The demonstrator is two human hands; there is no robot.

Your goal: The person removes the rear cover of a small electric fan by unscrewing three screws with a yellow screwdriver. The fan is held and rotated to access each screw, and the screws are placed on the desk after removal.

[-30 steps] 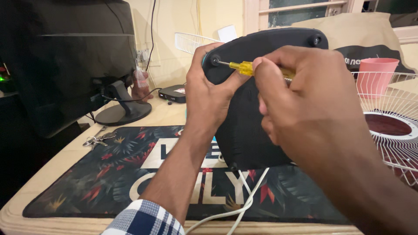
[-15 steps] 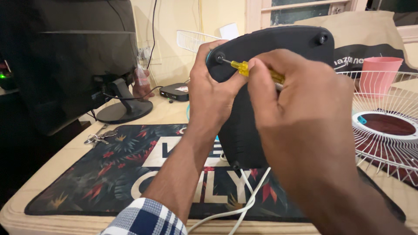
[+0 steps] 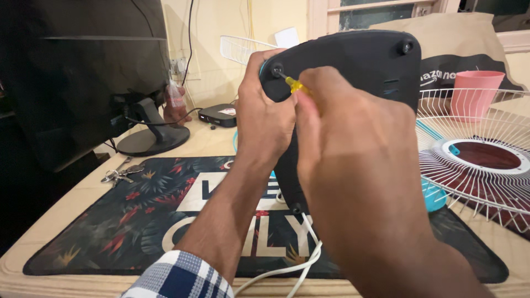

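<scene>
While your left hand [image 3: 265, 118] grips the upended black base [image 3: 353, 72], your right hand [image 3: 345, 138] fingers close on the yellow screwdriver [image 3: 292, 84], tip slanting up-left into a corner screw hole [image 3: 276, 70], wire grille [image 3: 475, 160] just right.

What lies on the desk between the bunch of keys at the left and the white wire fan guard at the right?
In the head view, the floral desk mat fills that stretch; the black fan base stands on it, with both hands on the base.
</scene>
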